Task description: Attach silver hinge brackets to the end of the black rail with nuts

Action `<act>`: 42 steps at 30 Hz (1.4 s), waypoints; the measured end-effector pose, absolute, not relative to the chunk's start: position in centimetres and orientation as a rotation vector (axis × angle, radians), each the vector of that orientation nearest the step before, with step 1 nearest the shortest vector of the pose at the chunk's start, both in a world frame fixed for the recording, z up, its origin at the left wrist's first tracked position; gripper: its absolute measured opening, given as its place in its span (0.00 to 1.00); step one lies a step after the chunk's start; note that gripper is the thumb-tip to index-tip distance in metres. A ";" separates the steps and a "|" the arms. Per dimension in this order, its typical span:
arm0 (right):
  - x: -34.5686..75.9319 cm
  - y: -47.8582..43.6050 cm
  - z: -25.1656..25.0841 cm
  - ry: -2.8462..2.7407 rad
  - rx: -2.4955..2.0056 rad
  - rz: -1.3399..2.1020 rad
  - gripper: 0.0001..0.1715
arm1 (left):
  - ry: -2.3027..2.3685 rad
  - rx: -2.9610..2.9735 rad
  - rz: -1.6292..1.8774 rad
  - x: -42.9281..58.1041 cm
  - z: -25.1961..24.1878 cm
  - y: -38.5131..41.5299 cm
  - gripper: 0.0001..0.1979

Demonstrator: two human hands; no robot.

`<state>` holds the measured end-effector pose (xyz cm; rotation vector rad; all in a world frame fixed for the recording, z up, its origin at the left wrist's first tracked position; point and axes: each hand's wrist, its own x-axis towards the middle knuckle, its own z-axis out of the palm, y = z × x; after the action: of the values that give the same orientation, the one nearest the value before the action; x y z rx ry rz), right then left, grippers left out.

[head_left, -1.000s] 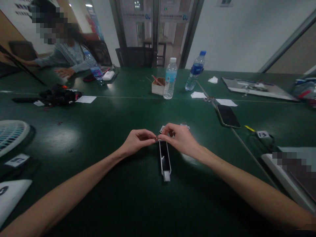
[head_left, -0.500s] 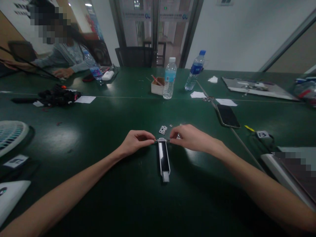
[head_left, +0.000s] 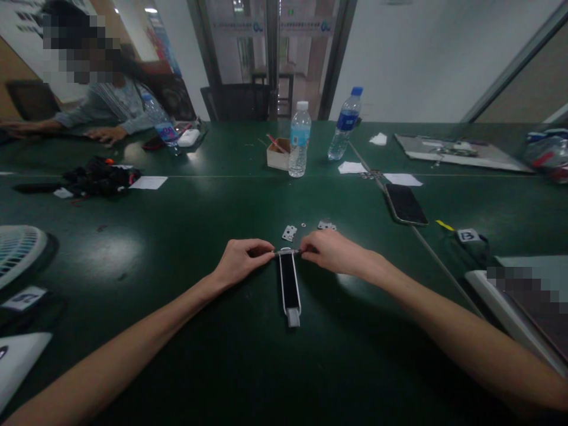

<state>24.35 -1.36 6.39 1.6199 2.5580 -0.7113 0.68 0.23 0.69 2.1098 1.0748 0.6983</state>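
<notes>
Recorder: What are you noting, starting from the left?

Inspector: Well to the left of the left hand, a white slatted object is resting on the table. Beyond that hand, off to its left, a black bundle is lying with a sheet of paper just beside it.

Recorder: And the left hand's state?

Inspector: Thumb and fingertips are pinching the left end of a thin bar, which is showing too small to identify further.

Recorder: What is lying between the hands?

Inspector: A slim, white-rimmed device with a dark face is lying there, its near end reaching closer than both hands, where a pale tab is jutting out. The bar is crossing its far end. Just beyond, a perforated metal plate and a tiny ring are lying; a second plate is showing just past the right hand.

Recorder: The right hand's state?

Inspector: Its fingertips are pinching at the bar's right end. Whether the bar is forming one piece, I cannot tell.

Recorder: Farther right?

Inspector: Beyond the right hand, to its right, a phone is lying dark-screen up.
</notes>
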 end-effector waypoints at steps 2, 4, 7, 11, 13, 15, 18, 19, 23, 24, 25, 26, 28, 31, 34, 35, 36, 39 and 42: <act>24.3 -1.4 6.3 2.573 1.631 -0.711 0.10 | 1.089 2.117 0.688 0.7 0.7 0.2 0.09; 24.3 -1.4 6.3 2.609 1.637 -0.722 0.10 | 1.105 2.118 0.680 0.7 0.8 0.2 0.10; 24.3 -1.5 6.2 2.645 1.632 -0.744 0.11 | 1.121 2.102 0.666 0.7 1.1 0.1 0.11; 24.4 -1.3 6.1 2.602 1.626 -0.757 0.11 | 1.115 2.059 0.675 0.8 1.4 -0.1 0.11; 24.5 -1.2 5.9 2.603 1.616 -0.754 0.10 | 1.095 2.039 0.670 0.8 1.6 -0.1 0.10; 24.6 -1.1 5.7 2.622 1.608 -0.745 0.10 | 1.076 2.031 0.668 0.9 1.6 -0.2 0.10; 24.7 -1.1 5.5 2.657 1.593 -0.722 0.10 | 1.063 2.046 0.682 0.9 1.5 -0.2 0.09; 24.7 -1.1 5.5 2.662 1.590 -0.717 0.10 | 1.061 2.052 0.690 0.8 1.4 -0.1 0.09; 24.5 -1.2 5.7 2.654 1.594 -0.689 0.10 | 1.055 2.073 0.697 0.8 1.0 0.0 0.09; 24.4 -1.2 5.7 2.651 1.597 -0.679 0.10 | 1.056 2.079 0.698 0.7 0.9 0.0 0.09; 24.4 -1.2 5.8 2.651 1.597 -0.673 0.11 | 1.058 2.086 0.701 0.7 0.8 0.1 0.09; 24.4 -1.2 5.8 2.653 1.596 -0.671 0.11 | 1.059 2.093 0.702 0.7 0.7 0.1 0.09; 24.4 -1.2 5.8 2.667 1.593 -0.679 0.11 | 1.055 2.102 0.697 0.8 0.7 0.1 0.10; 24.4 -1.3 5.6 2.682 1.591 -0.693 0.10 | 1.057 2.114 0.688 0.9 0.9 0.0 0.10; 24.3 -1.3 5.5 2.696 1.568 -0.722 0.10 | 1.049 2.147 0.675 1.0 1.0 -0.1 0.09; 24.2 -1.4 5.5 2.704 1.555 -0.726 0.10 | 1.041 2.161 0.674 1.0 1.0 -0.2 0.09; 24.2 -1.4 5.5 2.712 1.542 -0.724 0.10 | 1.033 2.172 0.676 1.0 1.0 -0.2 0.09; 24.1 -1.6 5.6 2.727 1.524 -0.707 0.10 | 1.032 2.173 0.687 1.1 1.0 -0.3 0.09; 24.0 -1.6 5.3 2.745 1.514 -0.702 0.10 | 1.029 2.136 0.692 1.1 0.9 -0.2 0.11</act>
<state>24.05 -1.61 5.34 1.5144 2.7450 -0.7020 1.07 -0.24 0.88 2.1363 1.0287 0.6919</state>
